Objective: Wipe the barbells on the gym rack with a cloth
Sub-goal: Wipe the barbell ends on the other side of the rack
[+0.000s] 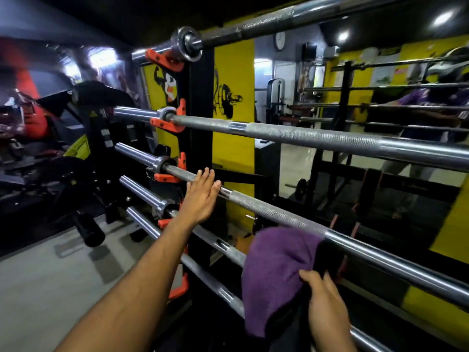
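— Where do we have the cloth (275, 273)?

— Low on the right, purple, draped over the third bar (266, 208) from the top where its knurled part meets the smooth part. Our right hand (323, 298) grips its near edge, fingers curled into the fabric.

— And our left hand (200, 196)?

— Stretched out with fingers straight and together, fingertips resting on that same bar, left of the cloth and just right of the orange hook (166, 177).

— How do the bars sit?

— We count five on the black rack (200, 97), each running from far left to near right. The top bar (253, 25) is overhead, the second bar (317, 138) above our hands, and two lower bars (208, 240) pass under the cloth.

— What lies beyond?

— A yellow wall (234, 80) with a black drawing behind the rack, and a mirror (380, 110) to the right. We see a blurred figure in a purple shirt (426, 97) there, probably our own reflection. Dark gym machines (58, 168) stand far left on the grey floor (50, 275).
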Tool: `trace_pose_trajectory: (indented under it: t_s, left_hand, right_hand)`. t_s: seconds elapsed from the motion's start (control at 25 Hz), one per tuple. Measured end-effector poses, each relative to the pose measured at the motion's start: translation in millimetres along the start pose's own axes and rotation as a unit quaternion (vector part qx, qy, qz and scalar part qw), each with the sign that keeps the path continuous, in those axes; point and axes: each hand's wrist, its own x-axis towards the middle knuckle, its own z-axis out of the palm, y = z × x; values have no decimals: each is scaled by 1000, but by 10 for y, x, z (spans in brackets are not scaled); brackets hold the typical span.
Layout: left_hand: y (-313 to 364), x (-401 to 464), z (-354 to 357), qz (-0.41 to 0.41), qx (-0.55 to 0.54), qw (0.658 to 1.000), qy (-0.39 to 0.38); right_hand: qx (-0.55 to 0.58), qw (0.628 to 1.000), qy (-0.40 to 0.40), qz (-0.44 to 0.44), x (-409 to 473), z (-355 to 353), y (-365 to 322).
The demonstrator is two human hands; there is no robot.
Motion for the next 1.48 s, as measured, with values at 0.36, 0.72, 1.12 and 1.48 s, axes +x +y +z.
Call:
trace_pose_trajectory:
  t_s: [0.36,0.72,1.12,1.48]
  left_hand:
    - [-137,201,-42,-2,-25,1000,0]
    - [-206,196,-79,21,-2,1000,-12]
    - [-156,202,117,-11,-41,997,59]
    - [-119,131,14,-31,-30,999,19]
  right_hand:
    - [269,945,-104,157,243,-23,-55]
    - [314,917,-168,178,688,1032,117]
    - [306,940,-131,79,429,-128,125]
    - [253,930,-185,194,877,954,132]
